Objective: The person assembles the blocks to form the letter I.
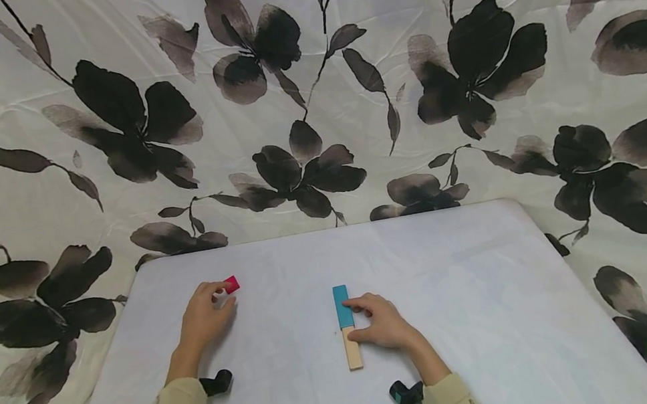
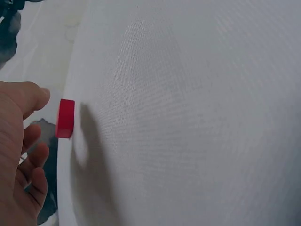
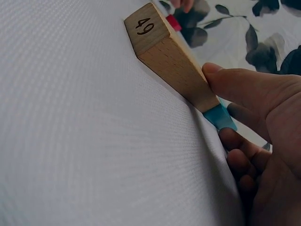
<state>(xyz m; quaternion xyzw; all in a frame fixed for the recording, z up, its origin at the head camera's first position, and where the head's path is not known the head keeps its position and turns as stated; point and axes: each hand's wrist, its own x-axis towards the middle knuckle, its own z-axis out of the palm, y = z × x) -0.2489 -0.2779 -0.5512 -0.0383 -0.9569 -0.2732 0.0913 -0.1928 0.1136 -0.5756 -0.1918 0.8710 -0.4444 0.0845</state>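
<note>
My left hand [image 1: 207, 316] reaches to a small red block [image 1: 232, 284] near the far left of the white table. Its index fingertip is right at the block's near edge, and the thumb is spread apart from it. In the left wrist view the red block [image 2: 66, 118] sits just beyond the fingers. A blue block [image 1: 342, 306] and a plain wooden block [image 1: 351, 349] lie end to end near the middle. At their side, my right hand [image 1: 383, 321] touches the blue block with the index fingertip and the wooden one with the thumb. The wooden block's near end [image 3: 146, 28] bears the number 49.
The white tabletop [image 1: 492, 289] has its far edge against a hanging cloth [image 1: 361, 116] with dark flowers. Black wrist-worn devices [image 1: 217, 382] stick out from both sleeves above the table.
</note>
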